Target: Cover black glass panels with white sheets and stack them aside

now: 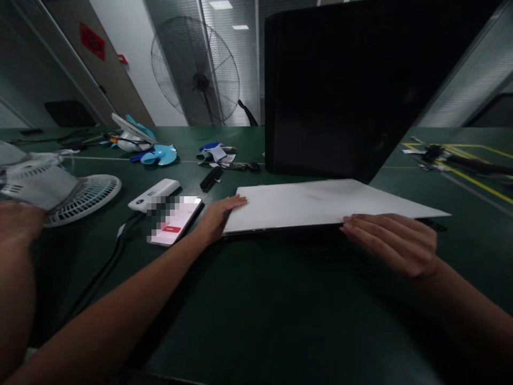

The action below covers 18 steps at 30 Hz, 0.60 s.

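1. Two bare hands, the left hand (214,218) and the right hand (401,241), are set on one thin white panel (296,206), which is seen over the dark green tabletop (280,315), just in front of a broad black screen (340,91).
2. The panel's face is smooth and matt, marked by a faint grey smudge; it is bounded by straight edges and sharp corners, and a dark layer (260,233) is shown under its front edge.
3. The panel's left edge is touched by the left hand, its fingers stretched out and their tips laid on the white face; whether the thumb is closed beneath cannot be told.
4. The front edge, towards the right, is met by the right hand's fingertips; its fingers are slightly bent and held close together, and a firm grip cannot be confirmed.
5. Beside the left forearm, a flat phone (191,213) with a lit screen is seen near a rounded, glossy white box (158,193).
6. Farther left, a slatted plastic fan grille (94,198) is neighboured by another person's hand (22,220), which is blurred.
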Motion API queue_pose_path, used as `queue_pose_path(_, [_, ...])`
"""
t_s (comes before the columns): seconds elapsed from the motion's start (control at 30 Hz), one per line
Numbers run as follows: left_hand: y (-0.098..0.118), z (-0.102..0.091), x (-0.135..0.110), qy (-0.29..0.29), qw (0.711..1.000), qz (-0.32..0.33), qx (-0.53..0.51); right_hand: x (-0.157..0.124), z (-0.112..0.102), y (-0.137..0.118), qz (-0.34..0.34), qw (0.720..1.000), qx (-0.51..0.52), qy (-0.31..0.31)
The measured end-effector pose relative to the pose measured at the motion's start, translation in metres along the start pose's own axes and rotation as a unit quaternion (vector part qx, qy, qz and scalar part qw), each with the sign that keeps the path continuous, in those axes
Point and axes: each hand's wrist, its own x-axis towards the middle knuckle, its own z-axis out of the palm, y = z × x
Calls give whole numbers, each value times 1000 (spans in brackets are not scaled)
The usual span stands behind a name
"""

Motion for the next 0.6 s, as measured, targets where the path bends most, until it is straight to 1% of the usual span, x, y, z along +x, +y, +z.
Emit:
queue_pose_path(0.1, [1, 3, -1, 5, 999, 32, 9, -1, 12, -2, 39, 998, 32, 25])
queue_pose_path(0.2, [2, 5, -1, 9, 998, 66, 4, -1, 21, -7, 65, 997, 41, 23])
queue_pose_path(0.27, [3, 5, -1, 17, 997, 75, -1, 0, 22, -10, 66, 997, 32, 14])
queue_pose_path(0.33, [5, 5, -1, 25, 997, 74, -1, 3, 20, -11, 89, 996, 24, 19])
queue_pose_path(0.4, [9, 5, -1, 34, 998, 53, 6, 8, 14, -9, 117, 993, 17, 23])
queue_pose_path(0.47, [13, 5, -1, 45, 999, 16, 9, 15, 4, -4, 136, 991, 7, 20])
queue_pose_path(0.53, [17, 5, -1, 52, 998, -20, -10, 19, -11, 2, 150, 989, -11, 11])
queue_pose_path(0.6, [20, 6, 1, 33, 997, -37, -55, 16, -34, 4, 165, 986, -36, -2])
